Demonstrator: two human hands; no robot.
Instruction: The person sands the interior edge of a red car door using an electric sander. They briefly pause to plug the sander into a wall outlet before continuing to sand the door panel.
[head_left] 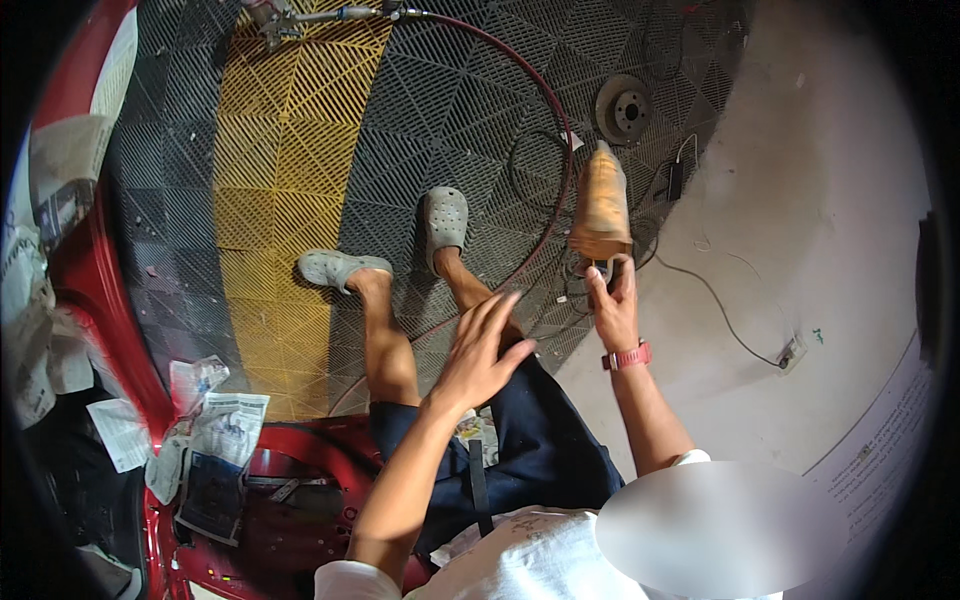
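Note:
My right hand [612, 285], below a red wristwatch [627, 356], is closed around the dark, handle-like end of a tapered orange-tan object [602, 205]. Its narrow tip points away from me, and motion blur hides what kind of thing it is. My left hand [482, 358] hovers over my thigh with fingers stretched and thumb apart, holding nothing. Dark blue shorts [545, 440] cover my lap, and grey clogs [446, 218] are on my feet.
A spray gun [272, 22] with a red hose [548, 95] lies far off on the black-and-yellow floor tiles [290, 150]. A brake disc [622, 110] and cables [715, 300] are at right. Red car bodywork [105, 270] with newspaper [225, 440] stands left.

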